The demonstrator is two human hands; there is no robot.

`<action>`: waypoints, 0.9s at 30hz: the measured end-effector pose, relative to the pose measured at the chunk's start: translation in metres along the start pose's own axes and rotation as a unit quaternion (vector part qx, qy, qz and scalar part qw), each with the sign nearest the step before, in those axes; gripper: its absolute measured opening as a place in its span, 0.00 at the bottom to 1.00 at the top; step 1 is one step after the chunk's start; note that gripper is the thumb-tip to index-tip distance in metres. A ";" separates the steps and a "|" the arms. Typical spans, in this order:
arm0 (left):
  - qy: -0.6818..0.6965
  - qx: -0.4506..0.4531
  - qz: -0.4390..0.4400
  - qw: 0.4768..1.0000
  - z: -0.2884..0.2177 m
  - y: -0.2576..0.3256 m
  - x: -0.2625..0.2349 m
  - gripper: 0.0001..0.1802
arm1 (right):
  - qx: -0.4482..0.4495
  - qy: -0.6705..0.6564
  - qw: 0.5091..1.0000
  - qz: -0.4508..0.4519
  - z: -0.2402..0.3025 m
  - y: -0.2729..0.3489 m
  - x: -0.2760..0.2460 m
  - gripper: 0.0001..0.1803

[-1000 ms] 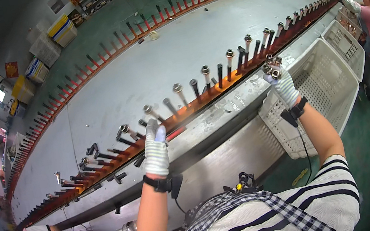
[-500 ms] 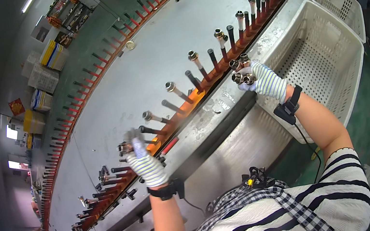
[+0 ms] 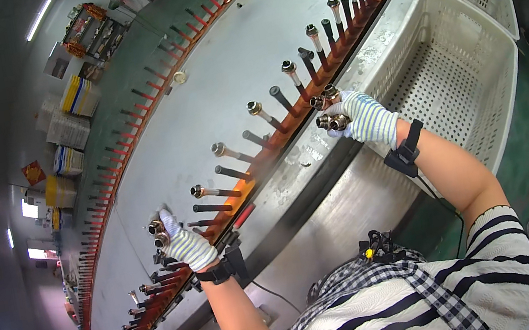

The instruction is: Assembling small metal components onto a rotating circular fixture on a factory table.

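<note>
My gloved left hand (image 3: 183,245) has its fingers closed on a few metal fittings (image 3: 158,233), held over the orange pin rail (image 3: 258,166) at its lower end. My gloved right hand (image 3: 361,117) grips more brass-and-steel fittings (image 3: 327,110) beside the rail, just left of a white perforated crate (image 3: 472,67). Across the grey desk (image 3: 199,106), yellow and white cartons (image 3: 79,96) are stacked, with a red diamond sign (image 3: 33,173) below them.

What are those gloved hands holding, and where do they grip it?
Each holds a small cluster of metal fittings. The left hand bunches fittings at its fingertips; the right hand likewise clasps fittings against its fingers.
</note>
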State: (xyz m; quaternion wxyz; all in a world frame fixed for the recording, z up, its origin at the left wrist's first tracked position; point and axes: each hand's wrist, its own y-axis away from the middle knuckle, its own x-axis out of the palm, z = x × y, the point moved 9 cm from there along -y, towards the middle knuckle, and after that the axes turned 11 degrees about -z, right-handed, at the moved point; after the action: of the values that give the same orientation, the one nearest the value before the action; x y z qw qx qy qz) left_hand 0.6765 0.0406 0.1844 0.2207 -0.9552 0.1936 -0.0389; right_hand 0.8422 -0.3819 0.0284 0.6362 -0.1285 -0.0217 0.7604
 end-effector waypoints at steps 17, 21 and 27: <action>-0.088 -0.155 0.006 0.984 0.069 0.062 0.008 0.17 | -0.072 0.195 0.978 0.022 0.037 0.004 0.001 0.22; -0.148 -0.130 0.032 0.980 0.091 0.024 -0.006 0.14 | -0.055 0.154 0.986 0.021 0.024 0.002 0.001 0.22; -0.076 0.201 0.017 0.976 -0.016 0.029 -0.013 0.18 | -0.065 0.205 0.976 0.023 0.042 0.008 -0.002 0.23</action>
State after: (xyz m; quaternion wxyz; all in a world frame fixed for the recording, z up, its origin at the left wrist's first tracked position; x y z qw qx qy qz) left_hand 0.6513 0.0151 0.1864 0.4230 -0.8879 0.1809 -0.0009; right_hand 0.8257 -0.3801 0.0682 0.5995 -0.3236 0.0629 0.7293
